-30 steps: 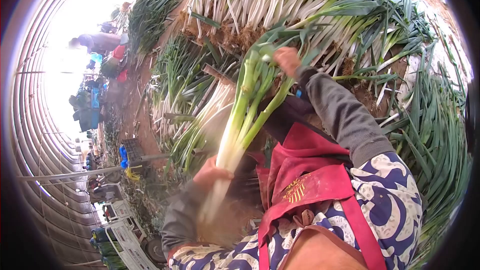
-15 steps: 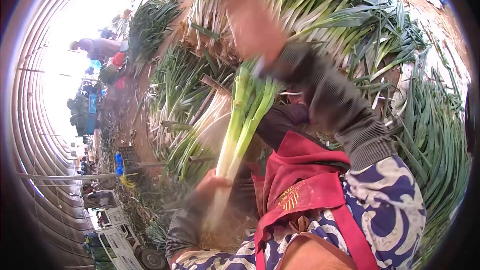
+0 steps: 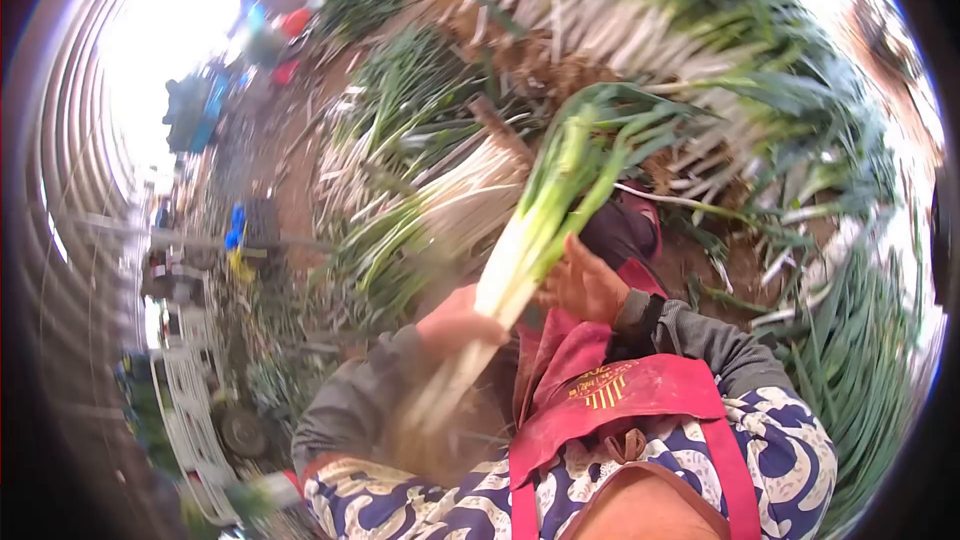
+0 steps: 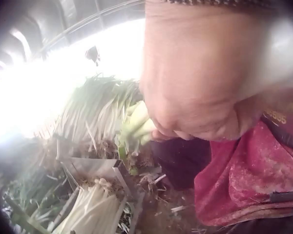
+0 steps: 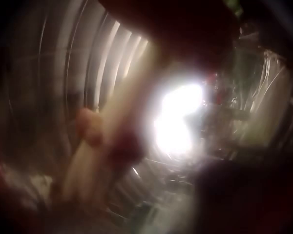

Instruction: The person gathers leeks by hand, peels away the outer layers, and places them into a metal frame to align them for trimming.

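Note:
My left hand [image 3: 460, 322] grips a small bunch of leeks [image 3: 512, 265] around the white stalks, root end down toward the lap and green leaves pointing up and away. In the left wrist view, the back of the left hand [image 4: 195, 83] covers most of the grip, and pale green stalks [image 4: 139, 122] show past the fingers. My right hand [image 3: 588, 282] is right beside the stalks above the left hand, thumb raised and fingers loosely bent toward them. The right wrist view is dark and blurred, with a pale stalk [image 5: 119, 112] crossing it.
A big heap of leeks [image 3: 610, 25] lies across the ground ahead, with more leek leaves [image 3: 850, 380] at the right. White-stalked leeks [image 3: 470, 190] lie by a wooden bar [image 3: 500, 128]. A red apron [image 3: 620, 400] covers my front. A white vehicle [image 3: 190, 400] stands off to the left.
My right hand was up at the leaves, swept out ahead past the leek tops, and has come back down beside the stalks. The left hand keeps its grip. The head view has shifted.

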Demonstrator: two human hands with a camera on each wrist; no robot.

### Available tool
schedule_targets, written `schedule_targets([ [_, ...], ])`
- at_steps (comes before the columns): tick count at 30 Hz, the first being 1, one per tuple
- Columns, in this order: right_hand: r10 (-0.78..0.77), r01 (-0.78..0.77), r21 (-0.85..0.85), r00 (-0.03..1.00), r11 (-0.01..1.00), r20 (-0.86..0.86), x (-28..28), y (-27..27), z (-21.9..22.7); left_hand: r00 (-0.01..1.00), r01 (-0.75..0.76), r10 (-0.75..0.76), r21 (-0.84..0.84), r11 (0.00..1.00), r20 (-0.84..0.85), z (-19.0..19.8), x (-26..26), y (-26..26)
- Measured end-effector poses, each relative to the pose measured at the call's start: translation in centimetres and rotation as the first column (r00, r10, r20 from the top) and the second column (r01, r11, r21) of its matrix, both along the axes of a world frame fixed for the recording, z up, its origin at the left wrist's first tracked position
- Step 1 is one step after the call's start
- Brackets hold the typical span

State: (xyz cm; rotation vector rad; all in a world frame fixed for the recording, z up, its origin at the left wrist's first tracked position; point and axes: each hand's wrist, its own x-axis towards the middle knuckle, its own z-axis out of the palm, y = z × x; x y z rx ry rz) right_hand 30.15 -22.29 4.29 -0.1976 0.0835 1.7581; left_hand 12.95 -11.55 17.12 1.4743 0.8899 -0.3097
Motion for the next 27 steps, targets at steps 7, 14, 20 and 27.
schedule_targets([
  [7,-0.166,0.163,0.031,0.971,0.986,0.173,-0.7,6.0,5.2,0.977,0.199,-0.129,0.498,0.844,-0.172,0.6,-0.4,2.5],
  [14,-0.422,-0.036,0.475,0.403,0.879,0.812,-2.3,19.0,15.7,0.644,-0.692,0.325,0.346,0.633,0.693,-2.7,-1.2,5.8],
  [20,-0.680,-0.596,0.514,-0.075,0.617,0.729,-9.4,33.6,13.2,-0.067,-0.937,0.515,-0.231,0.262,0.855,-10.7,3.0,15.8],
  [27,-0.318,-0.678,-0.651,-0.735,0.341,0.598,-11.8,40.4,-3.9,-0.513,-0.391,0.807,-0.916,0.085,0.294,-33.7,7.1,21.9],
])
